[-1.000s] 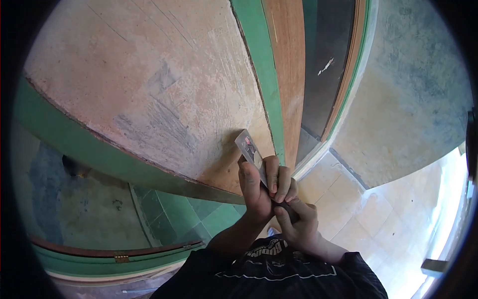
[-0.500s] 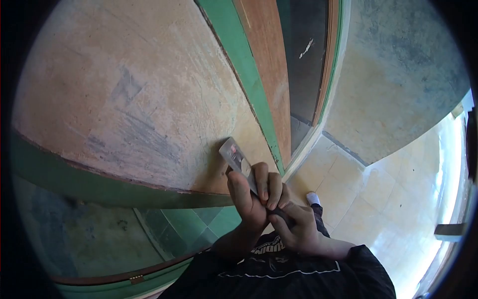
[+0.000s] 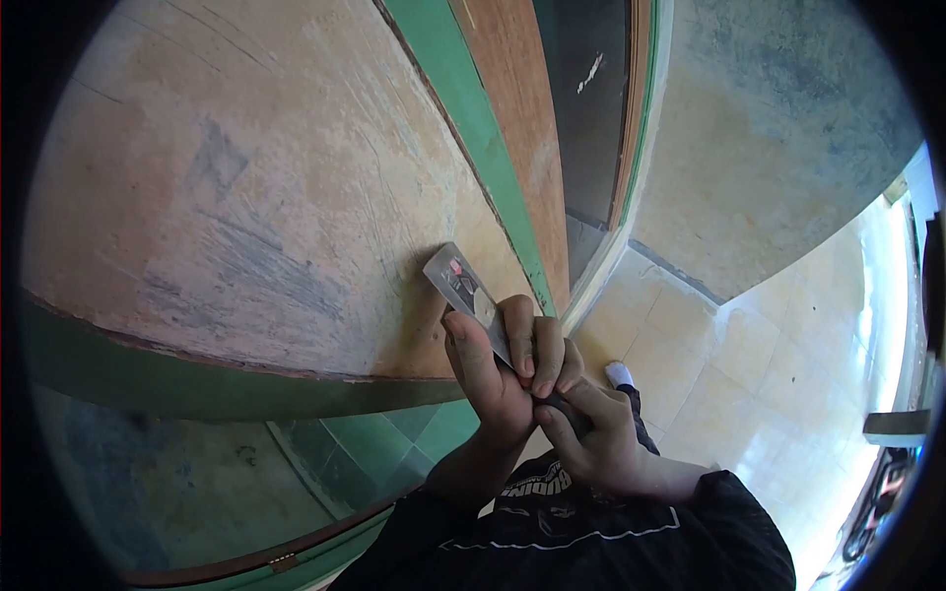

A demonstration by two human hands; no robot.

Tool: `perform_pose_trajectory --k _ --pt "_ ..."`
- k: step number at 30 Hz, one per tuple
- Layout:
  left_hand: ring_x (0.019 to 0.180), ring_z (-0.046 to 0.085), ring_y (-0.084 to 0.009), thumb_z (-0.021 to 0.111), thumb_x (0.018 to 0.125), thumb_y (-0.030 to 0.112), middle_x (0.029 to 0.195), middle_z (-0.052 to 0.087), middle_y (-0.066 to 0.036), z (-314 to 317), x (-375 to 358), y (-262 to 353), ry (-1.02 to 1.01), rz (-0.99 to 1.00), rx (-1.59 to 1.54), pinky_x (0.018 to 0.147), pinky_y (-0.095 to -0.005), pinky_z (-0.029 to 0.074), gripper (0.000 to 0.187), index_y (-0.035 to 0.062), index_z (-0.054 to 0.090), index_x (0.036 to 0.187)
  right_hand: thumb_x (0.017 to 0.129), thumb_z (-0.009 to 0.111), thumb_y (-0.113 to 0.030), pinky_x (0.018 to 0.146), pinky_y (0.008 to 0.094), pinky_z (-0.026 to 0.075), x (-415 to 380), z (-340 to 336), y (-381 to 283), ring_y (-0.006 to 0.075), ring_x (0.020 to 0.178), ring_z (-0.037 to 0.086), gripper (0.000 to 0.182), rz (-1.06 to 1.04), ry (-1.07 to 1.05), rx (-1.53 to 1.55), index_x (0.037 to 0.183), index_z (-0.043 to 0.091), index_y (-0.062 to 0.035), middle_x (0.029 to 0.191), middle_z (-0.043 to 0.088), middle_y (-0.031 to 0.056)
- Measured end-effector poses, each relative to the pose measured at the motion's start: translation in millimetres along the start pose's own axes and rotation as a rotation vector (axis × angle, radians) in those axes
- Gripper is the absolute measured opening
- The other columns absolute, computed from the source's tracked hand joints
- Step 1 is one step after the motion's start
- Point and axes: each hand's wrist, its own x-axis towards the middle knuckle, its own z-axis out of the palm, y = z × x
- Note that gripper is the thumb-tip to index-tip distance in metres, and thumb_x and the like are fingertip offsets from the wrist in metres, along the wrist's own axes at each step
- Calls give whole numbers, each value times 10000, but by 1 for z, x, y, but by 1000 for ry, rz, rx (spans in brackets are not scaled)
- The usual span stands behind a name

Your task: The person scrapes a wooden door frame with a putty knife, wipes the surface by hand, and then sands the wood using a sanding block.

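A flat scraper [image 3: 471,295] with a pale metal blade and a printed label lies slanted across both my hands, its broad end against the scuffed wall [image 3: 325,187]. My left hand [image 3: 498,379] has its palm turned toward me, thumb along one side of the blade and fingers curled over the other. Lower down, my right hand [image 3: 596,433] is closed around the dark handle end [image 3: 567,412], thumb and forefinger pressed to it. Grey streaks and fine scratches mark the wall to the left of the blade.
Green trim [image 3: 473,118] and a brown wooden panel [image 3: 527,148] border the wall on the right, by a dark doorway [image 3: 591,128]. A lower green ledge [image 3: 246,382] runs along the left. Below are floor tiles [image 3: 680,355] and a foot [image 3: 619,374].
The scraper and both hands sit slightly higher and farther left in view. The camera view has shifted a little; the grip looks the same.
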Motion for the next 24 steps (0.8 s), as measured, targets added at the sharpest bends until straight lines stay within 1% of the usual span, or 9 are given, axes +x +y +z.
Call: perform_pose_trajectory --k 2,5,7,11,14,16,18,22,24 --pt "362 276 -97 285 870 730 484 331 -9 -2 -4 3 18 3 26 408 -234 321 653 124 355 636 828 670 -98 580 349 483 -2 1 -1 295 657 632 209 5 -76 -124 976 613 39 760 621 181" --pt "358 266 -91 278 871 730 472 310 1 0 3 11 -81 -49 -30 406 -228 326 650 129 347 631 821 672 -93 565 362 480 4 12 -4 308 643 629 201 -7 -6 -120 960 596 31 736 604 192" --pt "359 261 -86 269 874 728 466 292 12 5 15 14 -71 -74 14 400 -224 324 647 134 341 628 818 672 -87 533 370 468 9 16 -4 318 600 612 172 6 67 -82 912 582 24 700 585 190" --pt "360 249 -84 274 868 737 466 285 15 7 -1 11 72 -54 8 399 -219 322 647 141 329 621 824 664 -83 566 370 488 -1 8 -2 336 641 635 185 -24 -61 -157 949 582 25 732 603 205" --pt "360 249 -86 275 866 740 462 279 16 4 -1 12 47 -66 34 400 -222 324 649 144 321 613 830 660 -85 573 360 493 3 9 -8 339 665 646 188 -109 -11 -199 958 583 29 752 611 215" --pt "356 248 -86 270 870 735 457 274 18 12 10 10 80 -69 -60 397 -222 325 647 145 318 608 835 660 -95 576 364 494 8 5 -8 336 671 649 204 -41 -31 -170 974 583 33 757 615 212" --pt "354 246 -86 266 876 728 464 276 21 16 18 9 13 -53 54 398 -220 327 643 145 319 610 833 665 -104 584 370 497 13 1 -12 347 674 648 221 140 -34 -71 984 583 35 760 618 213" --pt "355 242 -83 267 877 725 462 267 23 7 1 5 59 3 -12 395 -225 331 633 155 310 605 839 656 -103 572 362 492 2 1 -1 344 665 653 213 -115 -52 -197 984 582 35 766 620 223" --pt "358 244 -84 264 888 714 460 269 21 14 5 0 124 23 44 408 -220 336 632 153 305 599 842 654 -104 575 360 491 3 -4 -4 342 675 656 214 -45 -38 -161 985 580 37 760 620 220"
